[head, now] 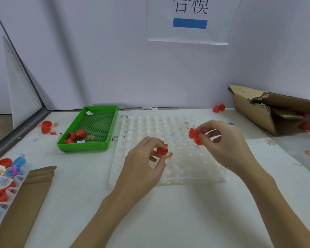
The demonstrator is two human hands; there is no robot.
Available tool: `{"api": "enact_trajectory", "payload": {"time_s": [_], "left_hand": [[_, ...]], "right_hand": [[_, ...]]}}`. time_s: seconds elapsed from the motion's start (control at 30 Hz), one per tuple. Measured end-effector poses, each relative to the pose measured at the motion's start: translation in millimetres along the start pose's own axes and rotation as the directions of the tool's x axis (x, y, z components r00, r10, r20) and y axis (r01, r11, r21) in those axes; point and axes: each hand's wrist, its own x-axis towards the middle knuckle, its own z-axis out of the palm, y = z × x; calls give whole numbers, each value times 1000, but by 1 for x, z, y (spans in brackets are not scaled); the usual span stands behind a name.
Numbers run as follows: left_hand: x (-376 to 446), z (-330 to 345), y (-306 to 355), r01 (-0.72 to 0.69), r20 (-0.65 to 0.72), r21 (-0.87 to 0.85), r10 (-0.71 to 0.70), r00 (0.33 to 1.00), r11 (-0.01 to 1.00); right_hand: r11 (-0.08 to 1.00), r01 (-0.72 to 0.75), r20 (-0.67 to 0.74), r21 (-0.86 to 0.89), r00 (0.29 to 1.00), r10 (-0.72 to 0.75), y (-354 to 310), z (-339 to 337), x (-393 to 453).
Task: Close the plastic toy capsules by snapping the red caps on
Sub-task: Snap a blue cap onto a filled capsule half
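**Both hands busy over the white tray**

The left hand has its fingers curled round a red capsule piece, a small colourful toy just beside it. The right hand pinches two red caps above the bumpy white tray on the desk. More red pieces lie in the green tray to the left.

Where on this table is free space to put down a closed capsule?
Bare table lies in front of the white dimpled tray, between the forearms, and between that tray and the cardboard strip. Crowded: the green tray holding red pieces, the left edge beside the bag of capsules, and the right side near the torn cardboard box.
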Motion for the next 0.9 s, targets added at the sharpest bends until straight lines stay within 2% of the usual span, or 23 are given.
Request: {"api": "enact_trajectory", "payload": {"time_s": [0.1, 0.17, 0.27, 0.4, 0.5, 0.53, 0.63, 0.77, 0.9], "left_hand": [[0, 2, -3, 38, 34, 0, -38, 999, 999], [-1, 3, -6, 65, 74, 5, -66, 995, 998], [-2, 3, -7, 55, 79, 13, -56, 995, 998], [0, 2, -6, 100, 25, -26, -99, 995, 995], [1, 0, -5, 150, 38, -135, -146, 989, 979], [1, 0, -4, 170, 40, -162, -166, 985, 972], [1, -2, -5, 211, 31, -197, -209, 977, 957], [3, -6, -7, 241, -15, -210, -250, 968, 947], [15, -27, -17, 216, -156, -143, -237, 959, 966]], "right_hand": [[985, 30, 141, 172, 988, -55, -23, 20, -10], [982, 34, 208, 188, 975, -73, -29, 35, -17], [986, 77, 186, 148, 977, -105, -31, 50, -23], [972, 123, 213, 200, 963, -166, -31, 52, -23], [962, 67, 133, 265, 985, -106, -24, 43, -14], [970, 63, 64, 236, 995, -80, -19, 39, -10], [999, 2, -116, -48, 993, -7, 5, 30, 0], [951, -157, -99, -265, 986, 135, 31, 27, 5], [942, -160, -98, -294, 986, 136, 37, 30, 5]]}}
